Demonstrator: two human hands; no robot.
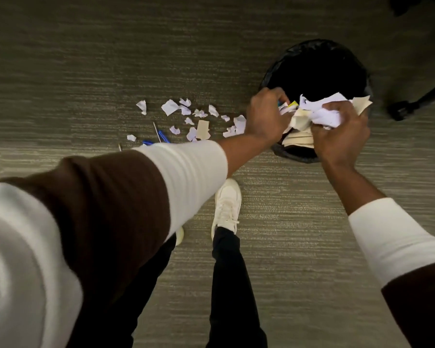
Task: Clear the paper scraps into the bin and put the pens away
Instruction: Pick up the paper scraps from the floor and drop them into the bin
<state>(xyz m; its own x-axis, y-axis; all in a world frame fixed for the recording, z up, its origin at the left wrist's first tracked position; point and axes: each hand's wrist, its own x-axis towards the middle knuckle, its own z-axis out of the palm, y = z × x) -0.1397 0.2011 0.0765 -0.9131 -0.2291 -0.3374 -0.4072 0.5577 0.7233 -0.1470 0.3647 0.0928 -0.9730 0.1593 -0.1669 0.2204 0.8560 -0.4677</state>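
Note:
A black bin [347, 59] lined with a black bag stands on the carpet at the upper right. Over its near rim my right hand [342, 136] is closed on a wad of white and cream paper scraps [324, 114]. My left hand [264, 116] is beside it, fingers pinched on smaller scraps with a bit of yellow. Several torn paper scraps [170, 107] lie scattered on the floor left of the bin. Among them lie blue pens [164, 136], partly hidden behind my left sleeve.
A black chair base with a caster [399, 110] stands right of the bin. My white shoe [226, 204] and dark trouser legs are below the hands on the grey-green carpet [86, 59].

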